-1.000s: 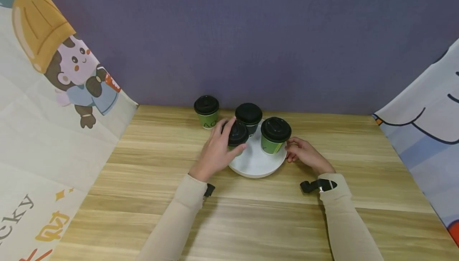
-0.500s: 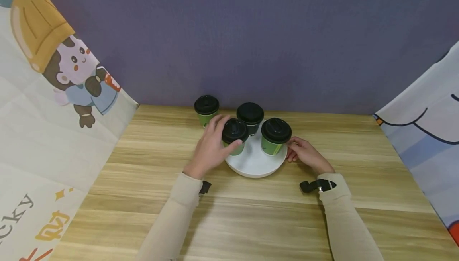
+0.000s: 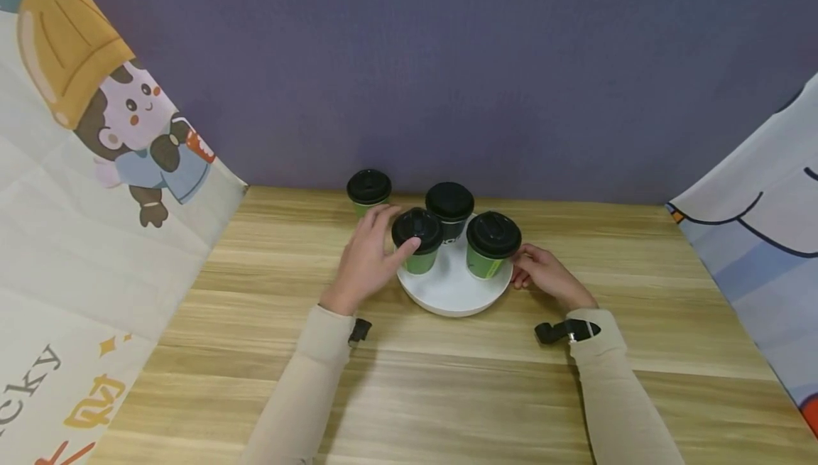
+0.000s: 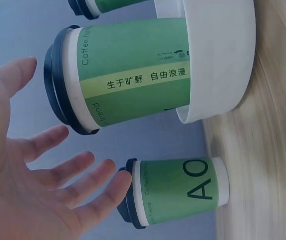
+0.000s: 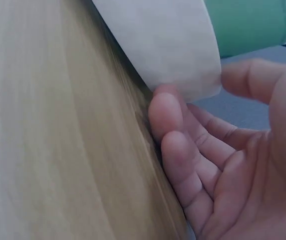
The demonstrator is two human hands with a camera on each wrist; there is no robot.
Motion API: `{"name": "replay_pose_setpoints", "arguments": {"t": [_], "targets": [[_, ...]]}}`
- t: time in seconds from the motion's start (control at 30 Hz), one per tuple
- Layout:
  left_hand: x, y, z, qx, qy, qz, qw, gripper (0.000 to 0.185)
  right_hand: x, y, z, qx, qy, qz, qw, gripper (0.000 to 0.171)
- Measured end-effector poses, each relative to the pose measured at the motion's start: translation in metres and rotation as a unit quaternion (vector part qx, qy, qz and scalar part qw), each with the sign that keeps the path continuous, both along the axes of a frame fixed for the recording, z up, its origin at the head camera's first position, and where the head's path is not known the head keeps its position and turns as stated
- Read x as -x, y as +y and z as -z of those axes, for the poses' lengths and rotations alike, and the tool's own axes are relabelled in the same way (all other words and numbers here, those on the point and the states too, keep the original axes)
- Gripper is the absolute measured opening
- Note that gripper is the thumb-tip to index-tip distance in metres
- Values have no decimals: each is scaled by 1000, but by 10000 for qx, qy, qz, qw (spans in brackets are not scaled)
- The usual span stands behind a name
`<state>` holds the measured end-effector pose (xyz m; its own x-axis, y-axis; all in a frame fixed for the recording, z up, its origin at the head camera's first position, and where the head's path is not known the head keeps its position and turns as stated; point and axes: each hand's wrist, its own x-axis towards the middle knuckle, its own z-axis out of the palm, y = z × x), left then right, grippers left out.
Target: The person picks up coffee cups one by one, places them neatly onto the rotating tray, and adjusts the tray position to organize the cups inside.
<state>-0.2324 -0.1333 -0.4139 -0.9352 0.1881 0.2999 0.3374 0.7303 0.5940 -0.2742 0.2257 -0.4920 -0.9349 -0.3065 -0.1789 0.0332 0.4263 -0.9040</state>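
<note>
A round white raised tray (image 3: 455, 298) carries three lidded paper coffee cups: a green cup (image 3: 421, 263) at left, a dark cup (image 3: 450, 201) behind, and another green cup (image 3: 483, 266) at right. My left hand (image 3: 366, 259) is spread beside the left cup's black lid. In the left wrist view its thumb and fingers stand apart from that cup (image 4: 133, 75), holding nothing. My right hand (image 3: 546, 275) pinches the tray's right edge. The right wrist view shows its thumb at the rim and fingertips (image 5: 166, 114) curled against the tray's side (image 5: 167, 40), low by the table.
A further green coffee cup (image 3: 369, 192) stands on the wooden table (image 3: 447, 394) left of the tray, partly behind my left fingers. A grey-blue partition (image 3: 447, 67) rises right behind the cups. Printed cloths (image 3: 64, 238) hang along both sides.
My left hand has moved left, and its fingers have come off the left cup. The cups on the tray have shifted slightly clockwise. My right hand stays at the tray's edge.
</note>
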Motion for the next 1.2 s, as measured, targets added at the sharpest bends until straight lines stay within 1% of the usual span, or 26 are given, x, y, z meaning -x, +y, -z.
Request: {"name": "replay_pose_setpoints", "arguments": {"t": [0.23,0.4,0.47,0.6,0.83,1.03,1.2], "targets": [[1,-8,0,-74,60,-120,9999,67,-4,3,-6,13,-155,-221,9996,35],[0,-12,0,-172,88,-218,9996,63,-6,-1,-6,-11,-53,-73,10000,25],[0,-14,0,-190,89,-283,9994,62,-6,-4,-5,3,16,-9,10000,23],[0,-17,0,-202,196,-391,9988,60,-8,-7,-6,77,63,51,9999,23],[1,-25,-1,-92,362,-673,9970,57,-11,-6,-6,-102,-20,-27,9999,26],[5,-32,-1,-60,473,-888,9949,63,-13,-7,-4,32,4,15,10000,31],[12,-35,4,-25,280,-903,9955,74,-17,-7,-2,90,-11,138,9999,31]]}}
